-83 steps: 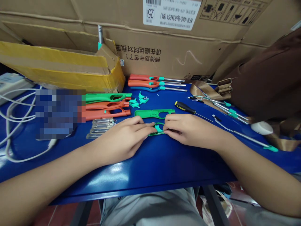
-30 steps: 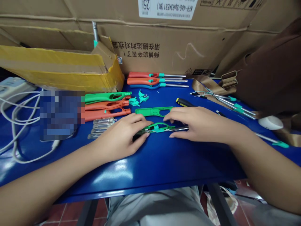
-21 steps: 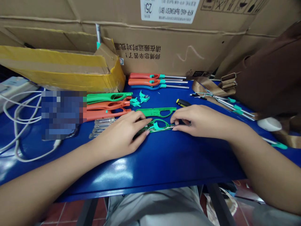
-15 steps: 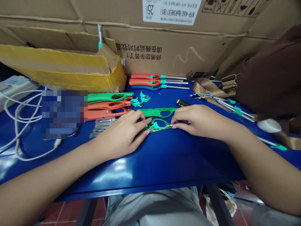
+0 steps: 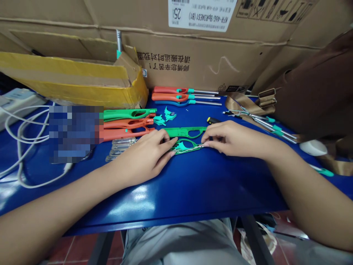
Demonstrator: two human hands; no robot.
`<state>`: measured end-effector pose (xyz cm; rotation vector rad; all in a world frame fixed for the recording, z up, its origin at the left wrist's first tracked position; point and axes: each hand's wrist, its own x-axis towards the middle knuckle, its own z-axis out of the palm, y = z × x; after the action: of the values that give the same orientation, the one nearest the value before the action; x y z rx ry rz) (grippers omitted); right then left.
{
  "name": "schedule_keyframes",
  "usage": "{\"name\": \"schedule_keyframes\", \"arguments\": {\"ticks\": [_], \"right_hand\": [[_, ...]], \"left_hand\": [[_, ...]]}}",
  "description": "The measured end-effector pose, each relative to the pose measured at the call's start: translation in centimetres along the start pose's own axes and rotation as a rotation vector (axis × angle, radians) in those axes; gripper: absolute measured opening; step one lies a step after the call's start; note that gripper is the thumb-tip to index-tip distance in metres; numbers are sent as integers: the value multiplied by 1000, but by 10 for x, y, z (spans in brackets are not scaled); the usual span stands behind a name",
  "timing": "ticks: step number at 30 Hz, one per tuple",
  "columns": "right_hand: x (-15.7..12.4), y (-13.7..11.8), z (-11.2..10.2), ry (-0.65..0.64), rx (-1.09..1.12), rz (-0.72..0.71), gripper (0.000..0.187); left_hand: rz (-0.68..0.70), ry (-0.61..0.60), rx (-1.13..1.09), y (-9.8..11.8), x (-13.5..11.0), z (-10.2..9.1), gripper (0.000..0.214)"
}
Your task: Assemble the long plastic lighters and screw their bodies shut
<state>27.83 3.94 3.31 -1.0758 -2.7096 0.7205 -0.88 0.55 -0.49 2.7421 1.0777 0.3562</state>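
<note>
An open green lighter shell [image 5: 186, 147] with a teal trigger and thin wires inside lies on the blue table [image 5: 176, 184]. My left hand [image 5: 143, 156] covers its handle end, fingers curled over it and pressing it down. My right hand [image 5: 233, 140] pinches a thin metal tube at the shell's right end, fingertips closed at the joint. A second green shell half [image 5: 187, 131] lies just behind, between both hands. A black and yellow screwdriver [image 5: 211, 120] shows partly behind my right hand.
Green and orange empty shells [image 5: 127, 123], loose teal triggers [image 5: 165, 116] and clear tubes [image 5: 120, 147] lie to the left. Finished lighters [image 5: 179, 95] sit by the cardboard boxes [image 5: 193, 62]. Tube assemblies [image 5: 271, 124], a brown bag [image 5: 317, 92] and white cables [image 5: 22, 140] flank the table.
My right hand brought a metal tube to the shell's right end and closed into a pinch there. My left hand stayed on the handle end. The shell shifted slightly away from me.
</note>
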Motion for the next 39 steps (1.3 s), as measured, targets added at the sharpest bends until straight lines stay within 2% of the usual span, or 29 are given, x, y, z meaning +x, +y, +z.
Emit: {"name": "schedule_keyframes", "arguments": {"ticks": [4,10,14,24,31,39], "right_hand": [[-1,-1,-2,-24,-17,14,15],[-1,-3,1,-14,-126,58,3],[-1,-3,3,-7,-162,76,6],[0,0,0,-10,-31,8,12],[2,2,3,40,21,-29,16],[3,0,5,46,26,28,15]], "left_hand": [[-3,-10,-3,-1,0,0,47],[6,0,-7,-1,0,0,47],[11,4,-8,-2,0,0,47],[11,-5,5,-1,0,0,46],[7,-3,-15,-1,0,1,46],[12,-1,-32,-2,1,1,47]]}}
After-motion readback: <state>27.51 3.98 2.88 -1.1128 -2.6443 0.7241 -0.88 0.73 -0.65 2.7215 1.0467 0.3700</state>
